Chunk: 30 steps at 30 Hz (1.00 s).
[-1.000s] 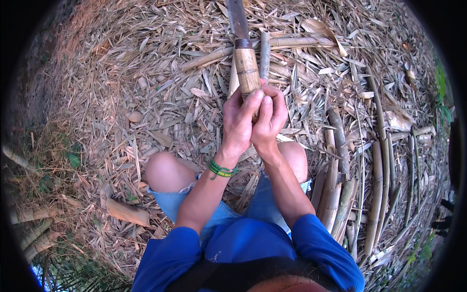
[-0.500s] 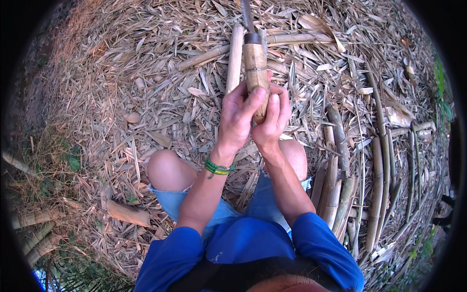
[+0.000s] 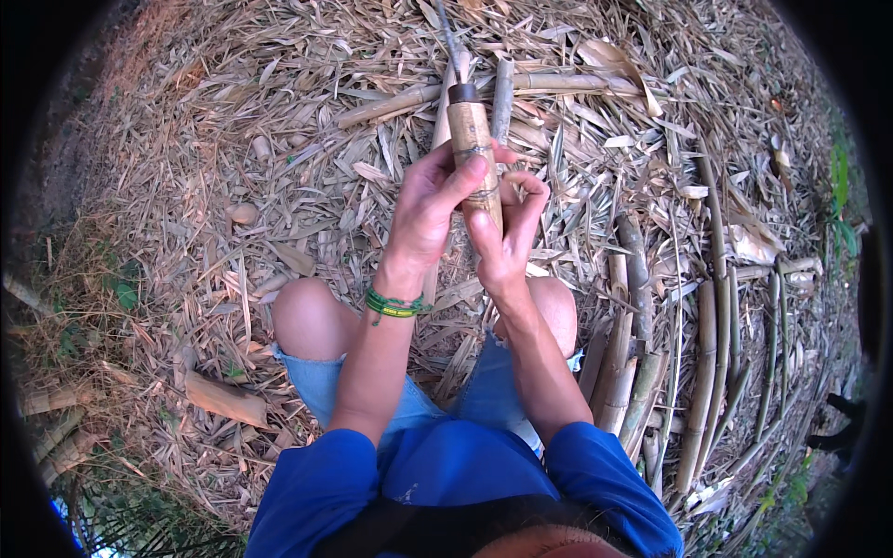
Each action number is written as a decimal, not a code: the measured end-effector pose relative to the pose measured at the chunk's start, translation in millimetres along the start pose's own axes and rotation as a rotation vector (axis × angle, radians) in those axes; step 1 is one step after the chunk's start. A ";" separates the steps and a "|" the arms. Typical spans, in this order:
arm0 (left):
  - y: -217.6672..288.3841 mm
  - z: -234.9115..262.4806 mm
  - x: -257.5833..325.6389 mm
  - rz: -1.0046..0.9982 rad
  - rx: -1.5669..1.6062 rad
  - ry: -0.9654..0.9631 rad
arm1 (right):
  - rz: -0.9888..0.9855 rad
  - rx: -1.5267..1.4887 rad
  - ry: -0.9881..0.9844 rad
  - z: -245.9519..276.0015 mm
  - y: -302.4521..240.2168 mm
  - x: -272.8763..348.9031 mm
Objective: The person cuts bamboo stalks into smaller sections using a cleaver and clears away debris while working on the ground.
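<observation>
Between both hands I hold a knife (image 3: 471, 130) with a thick bamboo handle, a dark collar and a narrow-looking metal blade (image 3: 448, 35) that points away and runs toward the top edge. My left hand (image 3: 423, 212) is closed around the middle of the handle, its thumb lying on top. My right hand (image 3: 507, 244) grips the near end, with the thumb against the butt and the index finger curled away from the handle. Some of its fingers are hidden behind the handle. The blade shows almost edge-on, so its width is hard to judge.
Dry bamboo leaves cover the ground. Beyond my hands, a bamboo pole (image 3: 391, 107) lies crosswise near an upright-running piece (image 3: 503, 98). Several bamboo lengths (image 3: 699, 391) lie at my right. A split piece (image 3: 226, 400) lies by my left knee (image 3: 312, 318).
The knife has moved slightly nearer and left, its blade turning to a thinner profile. My left hand has shifted left along with it; my right index finger has lifted off the handle.
</observation>
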State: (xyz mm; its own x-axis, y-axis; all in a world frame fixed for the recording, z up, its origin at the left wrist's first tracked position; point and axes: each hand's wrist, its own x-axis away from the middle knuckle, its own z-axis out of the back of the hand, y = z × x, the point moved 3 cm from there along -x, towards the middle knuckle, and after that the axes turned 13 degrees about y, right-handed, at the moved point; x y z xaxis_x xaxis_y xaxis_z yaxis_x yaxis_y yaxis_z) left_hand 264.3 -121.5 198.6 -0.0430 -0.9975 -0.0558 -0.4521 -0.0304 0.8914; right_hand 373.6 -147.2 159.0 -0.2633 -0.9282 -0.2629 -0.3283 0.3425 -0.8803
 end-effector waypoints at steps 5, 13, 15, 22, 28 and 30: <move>-2.2 15.9 -11.1 -0.177 -0.485 0.115 | -0.140 -0.199 -0.097 8.0 14.7 -22.4; -53.9 90.5 -28.2 -0.014 -0.429 0.135 | -0.274 0.034 0.135 22.8 43.0 -33.0; -84.8 132.9 -29.6 0.028 -0.620 0.472 | -0.256 0.111 0.238 32.4 44.4 -39.2; -212.8 196.2 52.2 0.358 -1.345 0.634 | -0.547 0.001 0.320 45.6 62.0 -43.1; -242.0 210.4 71.3 0.632 -1.414 0.531 | -0.574 0.005 0.293 41.2 56.6 -33.4; -244.9 209.4 68.4 0.685 -1.423 0.490 | -0.562 0.002 0.283 39.9 54.6 -34.0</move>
State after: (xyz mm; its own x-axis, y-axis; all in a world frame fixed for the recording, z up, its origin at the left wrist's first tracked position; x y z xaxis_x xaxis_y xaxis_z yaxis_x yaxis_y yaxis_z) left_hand 185.6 -169.0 -117.7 0.5143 -0.7646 0.3884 0.6696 0.6410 0.3751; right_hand 400.8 -102.8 104.1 -0.2809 -0.8918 0.3548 -0.4850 -0.1871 -0.8543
